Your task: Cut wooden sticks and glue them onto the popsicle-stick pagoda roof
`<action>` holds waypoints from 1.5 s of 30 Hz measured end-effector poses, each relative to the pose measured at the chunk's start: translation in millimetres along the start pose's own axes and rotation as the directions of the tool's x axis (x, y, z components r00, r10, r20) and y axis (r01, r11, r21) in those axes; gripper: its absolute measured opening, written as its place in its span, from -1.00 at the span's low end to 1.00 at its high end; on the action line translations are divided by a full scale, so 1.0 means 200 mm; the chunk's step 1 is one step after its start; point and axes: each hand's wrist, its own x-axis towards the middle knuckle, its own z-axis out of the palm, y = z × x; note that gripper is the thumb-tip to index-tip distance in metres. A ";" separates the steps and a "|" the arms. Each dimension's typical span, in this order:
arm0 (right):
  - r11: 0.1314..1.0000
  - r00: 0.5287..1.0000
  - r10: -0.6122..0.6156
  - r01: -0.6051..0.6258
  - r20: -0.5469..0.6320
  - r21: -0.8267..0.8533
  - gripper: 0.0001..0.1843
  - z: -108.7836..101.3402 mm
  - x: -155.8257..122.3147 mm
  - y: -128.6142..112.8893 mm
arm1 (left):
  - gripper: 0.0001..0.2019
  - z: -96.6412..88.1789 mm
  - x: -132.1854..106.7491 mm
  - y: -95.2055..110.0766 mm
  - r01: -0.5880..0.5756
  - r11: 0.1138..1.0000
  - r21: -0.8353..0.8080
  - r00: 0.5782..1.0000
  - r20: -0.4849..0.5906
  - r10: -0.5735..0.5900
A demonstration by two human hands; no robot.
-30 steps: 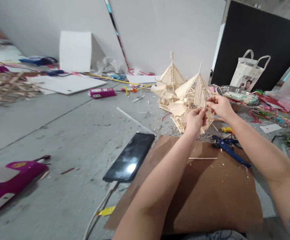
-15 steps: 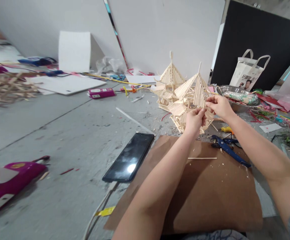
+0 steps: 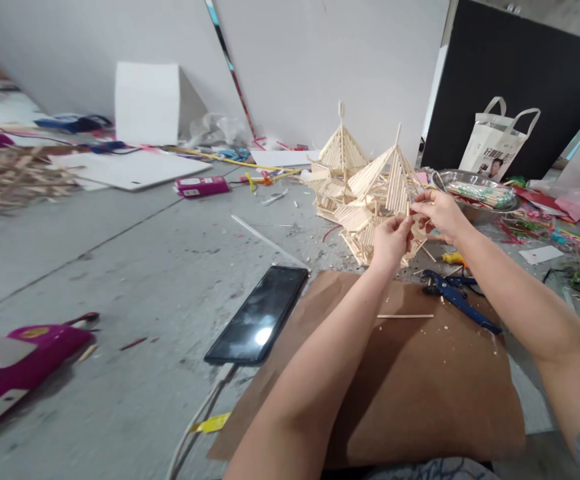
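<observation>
A model pavilion (image 3: 365, 177) built of thin pale wooden sticks stands on the floor ahead, with two pointed roofs. At the right edge of the nearer roof (image 3: 397, 190), my left hand (image 3: 391, 241) is pinched on a short wooden stick (image 3: 409, 207). My right hand (image 3: 439, 212) meets the same stick from the right, thumb and forefinger closed at its upper part. Where exactly the stick touches the roof is hidden by the fingers. Below the hands, one loose stick (image 3: 406, 317) lies on a brown board (image 3: 420, 387).
Blue-handled cutters (image 3: 463, 303) rest on the board's right side. A phone (image 3: 257, 315) with a cable lies to the left. Purple tools (image 3: 30, 367) are on the grey floor. A metal bowl (image 3: 480, 212) holds packed sticks, near a white bag (image 3: 495, 143).
Both hands stay at the roof edge with only slight finger movement. The right fingers have opened out a little, and the camera view has shifted very slightly.
</observation>
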 end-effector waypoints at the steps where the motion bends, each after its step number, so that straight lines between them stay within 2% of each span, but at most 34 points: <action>1: 1.000 1.000 -0.001 0.001 0.003 -0.007 -0.89 0.00 0.00 0.00 | -0.80 0.00 0.00 0.01 0.007 1.000 0.005 1.000 -0.008 -0.007; 10: 0.992 0.996 -0.083 0.080 -0.027 -0.102 -0.89 0.02 0.01 0.03 | -0.78 -0.01 0.01 0.02 0.023 0.999 0.028 1.000 -0.009 -0.022; 18: 0.992 0.996 -0.082 0.077 -0.035 -0.104 -0.87 0.01 0.02 0.03 | -0.75 -0.01 0.01 0.01 -0.021 0.999 0.029 1.000 -0.015 0.022; 37: 0.973 0.985 -0.157 0.143 -0.067 -0.180 -0.92 0.02 0.05 0.06 | -0.71 -0.03 0.04 0.01 0.006 1.000 0.006 0.999 0.031 -0.007; 45: 0.965 0.980 -0.179 0.157 -0.089 -0.208 -0.92 0.02 0.05 0.06 | -0.73 -0.01 0.02 0.03 0.056 0.998 -0.024 0.998 -0.027 -0.057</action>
